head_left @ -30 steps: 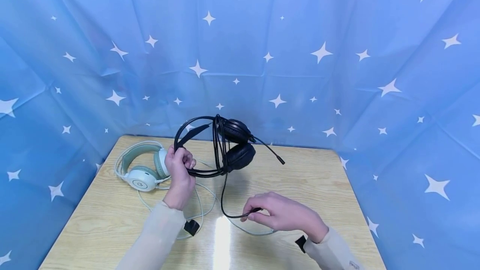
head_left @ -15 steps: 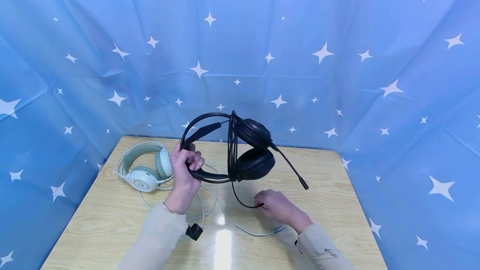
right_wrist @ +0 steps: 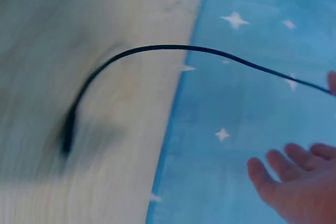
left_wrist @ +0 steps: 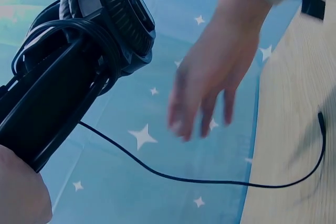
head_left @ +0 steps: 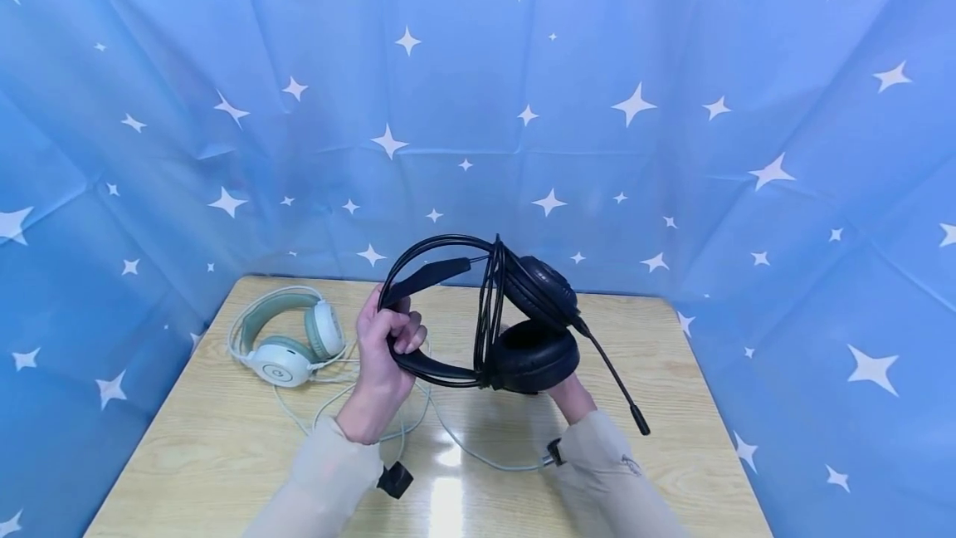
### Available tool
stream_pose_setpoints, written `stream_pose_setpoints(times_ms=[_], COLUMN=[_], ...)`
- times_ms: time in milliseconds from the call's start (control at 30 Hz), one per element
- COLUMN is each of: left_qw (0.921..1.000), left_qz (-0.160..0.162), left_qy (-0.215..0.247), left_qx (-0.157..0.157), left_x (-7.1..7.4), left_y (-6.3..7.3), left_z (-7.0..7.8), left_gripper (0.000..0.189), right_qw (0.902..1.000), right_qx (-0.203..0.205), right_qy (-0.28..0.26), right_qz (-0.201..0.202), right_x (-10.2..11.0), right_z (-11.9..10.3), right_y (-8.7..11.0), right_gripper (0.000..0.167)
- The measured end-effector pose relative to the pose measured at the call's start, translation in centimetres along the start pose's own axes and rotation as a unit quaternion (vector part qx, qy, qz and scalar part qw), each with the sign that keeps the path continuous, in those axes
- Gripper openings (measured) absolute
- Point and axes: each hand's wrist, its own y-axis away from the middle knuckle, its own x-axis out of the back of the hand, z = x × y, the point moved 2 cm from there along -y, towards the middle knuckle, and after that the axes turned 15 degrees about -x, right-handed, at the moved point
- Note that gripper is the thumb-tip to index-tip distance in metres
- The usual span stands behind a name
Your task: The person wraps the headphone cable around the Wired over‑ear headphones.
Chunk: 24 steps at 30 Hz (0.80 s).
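A black headset (head_left: 534, 355) is held up over the table, its cable wound in several turns across the band. My left hand (head_left: 388, 347) grips the headband with curled fingers. Its microphone boom (head_left: 616, 376) points down to the right. From the bundle a loose black cable (left_wrist: 210, 181) hangs in a curve, its plug end free. My right hand (left_wrist: 215, 72) is beside the ear cups with fingers spread and nothing held, blurred in the left wrist view. In the head view, the ear cup hides most of that hand.
White-and-green headphones (head_left: 280, 359) lie at the left of the wooden table (head_left: 224, 455). Their pale cable (head_left: 485, 462) loops across the middle to the right forearm. A blue star-patterned curtain (head_left: 478, 106) stands behind the table.
The black headset has shifted right in my left hand. My right hand has let go of the black cable's end and moved up behind the ear cup.
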Motion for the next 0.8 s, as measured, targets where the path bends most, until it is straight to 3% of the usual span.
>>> stream_pose_setpoints(times_ms=[33,67,100,133,167,200,233,267,300,400,500,567,667,700,800], left_qw=[1.0000,0.9999,0.9998,0.9997,0.9995,0.9992,0.9989,0.9986,0.9983,0.9973,0.9969,0.9970,0.9972,0.9971,0.9957], left_qz=[-0.002,-0.003,-0.002,0.000,0.002,0.005,0.009,0.014,0.018,0.028,0.031,0.034,0.049,0.057,0.088], left_qy=[0.005,0.009,0.012,0.016,0.020,0.023,0.026,0.026,0.027,0.030,0.032,0.029,0.023,0.021,0.014], left_qx=[0.004,0.008,0.013,0.019,0.025,0.031,0.037,0.044,0.049,0.061,0.065,0.063,0.052,0.047,0.026], left_x=[-0.1,-0.2,-0.3,-0.4,-0.5,-0.6,-0.7,-0.7,-0.8,-0.9,-0.8,-0.6,-0.3,-0.2,0.1], left_y=[0.1,0.3,0.4,0.5,0.6,0.7,0.8,0.9,0.9,1.0,0.9,0.8,0.5,0.3,-0.3], left_z=[0.0,0.0,-0.1,-0.1,-0.2,-0.2,-0.3,-0.3,-0.4,-0.5,-0.5,-0.5,-0.3,-0.3,-0.1], left_gripper=[0.024,0.024,0.025,0.025,0.025,0.024,0.024,0.023,0.023,0.021,0.020,0.020,0.019,0.019,0.018], right_qw=[0.9592,0.9219,0.8989,0.9061,0.8957,0.9428,0.9666,0.9799,0.9848,0.9880,0.9745,0.9739,0.9762,0.9790,0.9789], right_qx=[0.006,0.014,0.038,0.078,0.108,0.139,0.145,0.134,0.095,-0.051,-0.170,-0.187,-0.169,-0.158,-0.169], right_qy=[-0.263,-0.358,-0.404,-0.385,-0.403,-0.297,-0.211,-0.131,-0.097,-0.053,-0.041,-0.057,-0.118,-0.115,-0.086], right_qz=[-0.103,-0.147,-0.164,-0.157,-0.154,-0.062,0.007,0.067,0.108,0.136,0.141,0.116,0.068,0.058,0.075], right_x=[-0.5,-1.1,-1.6,-2.0,-2.4,-2.9,-3.3,-3.7,-4.0,-5.0,-5.2,-4.7,-3.6,-3.2,-3.3], right_z=[-1.3,-2.6,-4.0,-5.1,-5.8,-6.7,-7.3,-7.9,-8.4,-8.7,-7.8,-5.7,-1.3,0.3,3.4], right_y=[-0.4,-0.9,-1.4,-1.9,-2.2,-2.5,-2.7,-2.9,-3.1,-3.3,-3.7,-3.8,-3.4,-3.3,-2.8], right_gripper=[0.026,0.034,0.035,0.035,0.045,0.051,0.054,0.055,0.053,0.043,0.041,0.041,0.043,0.040,0.034])
